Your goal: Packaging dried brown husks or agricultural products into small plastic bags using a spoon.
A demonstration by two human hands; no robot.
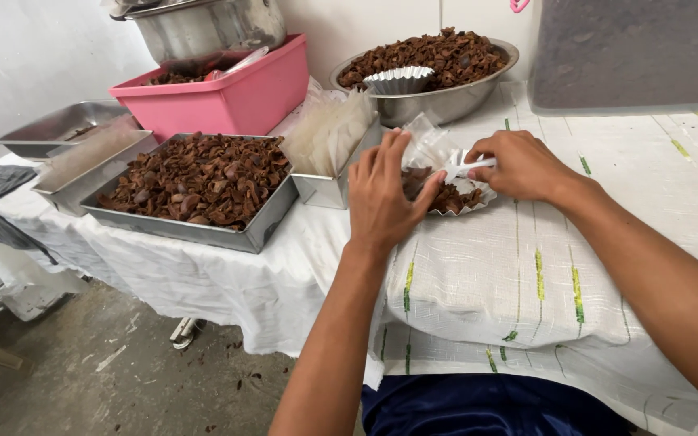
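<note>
A small fluted foil cup [466, 206] filled with brown dried pieces sits inside a clear plastic bag [428, 145] on the white cloth. My left hand [385, 194] cups the left side of the bag and cup, fingers curled round them. My right hand [523, 165] pinches a small white plastic fork [464, 165] at the bag's mouth, just above the cup.
A steel tray [268, 222] of brown pieces lies at left, with a stack of clear bags [329, 129] in a steel box. Behind stand a pink tub [236, 101], a pot [203, 24], and a steel bowl [446, 101] holding an empty fluted cup [399, 79]. Table edge is near left.
</note>
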